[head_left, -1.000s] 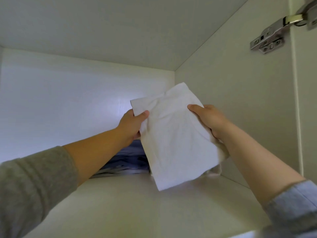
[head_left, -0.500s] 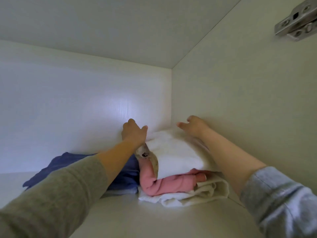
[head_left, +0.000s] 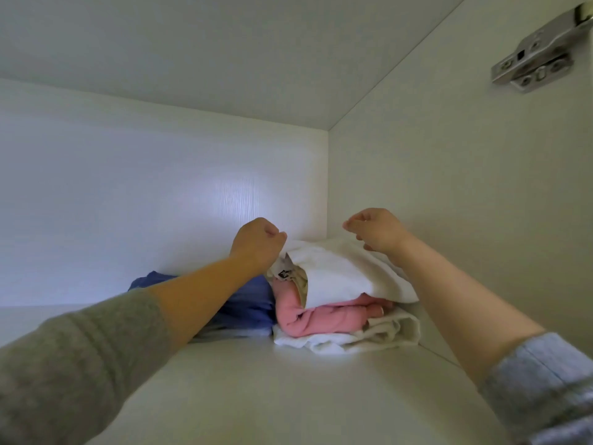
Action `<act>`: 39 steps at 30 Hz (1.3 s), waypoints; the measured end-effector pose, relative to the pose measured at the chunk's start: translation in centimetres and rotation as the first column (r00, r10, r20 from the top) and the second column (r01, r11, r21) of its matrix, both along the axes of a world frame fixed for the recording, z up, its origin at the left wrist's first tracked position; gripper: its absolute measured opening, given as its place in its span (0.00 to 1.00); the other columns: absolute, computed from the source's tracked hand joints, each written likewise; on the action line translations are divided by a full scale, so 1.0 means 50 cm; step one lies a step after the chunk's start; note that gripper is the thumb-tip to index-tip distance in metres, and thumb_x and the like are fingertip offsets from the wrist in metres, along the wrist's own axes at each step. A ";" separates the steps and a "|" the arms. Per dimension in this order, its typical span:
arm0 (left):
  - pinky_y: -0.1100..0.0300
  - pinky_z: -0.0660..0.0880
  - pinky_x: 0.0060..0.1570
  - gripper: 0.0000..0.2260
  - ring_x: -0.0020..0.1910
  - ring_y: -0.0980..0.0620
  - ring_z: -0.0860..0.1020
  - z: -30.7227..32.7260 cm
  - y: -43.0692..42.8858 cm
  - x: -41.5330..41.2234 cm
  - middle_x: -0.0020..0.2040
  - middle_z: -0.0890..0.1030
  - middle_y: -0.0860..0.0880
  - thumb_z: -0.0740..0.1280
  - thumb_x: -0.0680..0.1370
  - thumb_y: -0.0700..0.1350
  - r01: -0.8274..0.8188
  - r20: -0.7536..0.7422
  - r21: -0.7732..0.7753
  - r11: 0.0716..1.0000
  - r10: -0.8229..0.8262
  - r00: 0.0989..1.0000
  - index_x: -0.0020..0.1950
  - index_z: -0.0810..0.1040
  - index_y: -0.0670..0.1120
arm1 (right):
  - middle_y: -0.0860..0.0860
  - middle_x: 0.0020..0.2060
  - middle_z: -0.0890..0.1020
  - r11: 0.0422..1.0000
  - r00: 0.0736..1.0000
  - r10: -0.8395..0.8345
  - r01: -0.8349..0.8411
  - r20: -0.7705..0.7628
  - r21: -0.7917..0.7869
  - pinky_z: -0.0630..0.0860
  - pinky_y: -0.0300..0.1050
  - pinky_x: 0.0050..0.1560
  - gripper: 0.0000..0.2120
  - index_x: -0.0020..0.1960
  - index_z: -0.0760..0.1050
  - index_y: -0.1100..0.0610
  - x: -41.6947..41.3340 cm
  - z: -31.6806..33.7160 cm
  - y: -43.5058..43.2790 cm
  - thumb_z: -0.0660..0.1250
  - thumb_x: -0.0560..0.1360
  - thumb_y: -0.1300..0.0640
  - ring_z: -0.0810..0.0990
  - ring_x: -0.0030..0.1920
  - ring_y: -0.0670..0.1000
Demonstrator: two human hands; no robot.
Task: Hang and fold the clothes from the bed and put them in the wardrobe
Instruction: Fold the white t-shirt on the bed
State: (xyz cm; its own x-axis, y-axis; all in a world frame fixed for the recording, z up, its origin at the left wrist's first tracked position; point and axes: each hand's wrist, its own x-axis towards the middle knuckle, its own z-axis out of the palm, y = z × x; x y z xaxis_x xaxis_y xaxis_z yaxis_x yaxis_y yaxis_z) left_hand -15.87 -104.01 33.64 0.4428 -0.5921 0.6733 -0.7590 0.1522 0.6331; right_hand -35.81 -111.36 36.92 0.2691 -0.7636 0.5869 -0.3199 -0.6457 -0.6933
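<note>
The folded white garment point(head_left: 346, 271) lies on top of a stack in the back right corner of the wardrobe shelf point(head_left: 288, 396). It sits tilted, with its rear edge higher than its front edge. A small dark label point(head_left: 284, 273) shows at its left end.

Stack order, top to bottom:
- white garment
- pink garment point(head_left: 321, 319), with a rolled sleeve facing forward
- cream cloth point(head_left: 369, 335), resting directly on the shelf

A blue garment point(head_left: 250, 303) lies just beside the stack on the left, partly hidden behind the left forearm.

Left hand point(head_left: 258, 242): positioned at the upper left edge of the white garment. Its fingers are curled into a fist with the thumb against the forefinger. It appears to hold nothing, though the underside of the fist is hidden from the camera.

Right hand point(head_left: 377, 231): positioned above the rear of the white garment. Its fingers are loosely curled and the thumb tip is near the forefinger — no cloth is between them.

Both forearms reach into the compartment. The left arm has a grey sleeve point(head_left: 80, 364) and the right a blue-grey sleeve point(head_left: 545, 380), both pushed up.

The stack stands close to the white side wall point(head_left: 449, 220) and the back wall point(head_left: 128, 203). A metal hinge point(head_left: 539, 56) is mounted on the side wall, at upper right — well apart from the clothes.
</note>
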 end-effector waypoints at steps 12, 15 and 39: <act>0.73 0.67 0.40 0.12 0.45 0.59 0.74 -0.043 0.294 -0.137 0.50 0.78 0.53 0.67 0.78 0.45 0.246 -0.090 -0.096 0.965 -0.254 0.963 0.61 0.75 0.46 | 0.54 0.49 0.82 0.996 0.987 0.068 -0.060 0.145 -0.062 0.78 0.57 0.59 0.06 0.52 0.79 0.58 -0.129 -0.064 0.305 0.67 0.77 0.58 0.81 0.53 0.58; 0.68 0.70 0.40 0.08 0.45 0.57 0.77 -0.063 0.411 -0.158 0.49 0.78 0.56 0.66 0.78 0.43 0.289 -0.114 -0.150 0.945 -0.307 0.945 0.57 0.76 0.49 | 0.53 0.46 0.82 0.996 0.968 0.094 -0.088 0.233 -0.035 0.79 0.55 0.58 0.04 0.51 0.79 0.57 -0.157 -0.104 0.412 0.67 0.77 0.60 0.81 0.49 0.55; 0.49 0.75 0.61 0.07 0.52 0.54 0.81 -0.251 0.841 -0.540 0.49 0.83 0.54 0.67 0.77 0.40 0.600 -0.306 -0.162 0.783 -0.618 0.724 0.51 0.78 0.52 | 0.45 0.45 0.85 0.963 0.910 -0.147 0.222 0.387 -0.155 0.78 0.43 0.53 0.06 0.50 0.80 0.47 -0.535 -0.315 0.980 0.67 0.77 0.57 0.83 0.48 0.43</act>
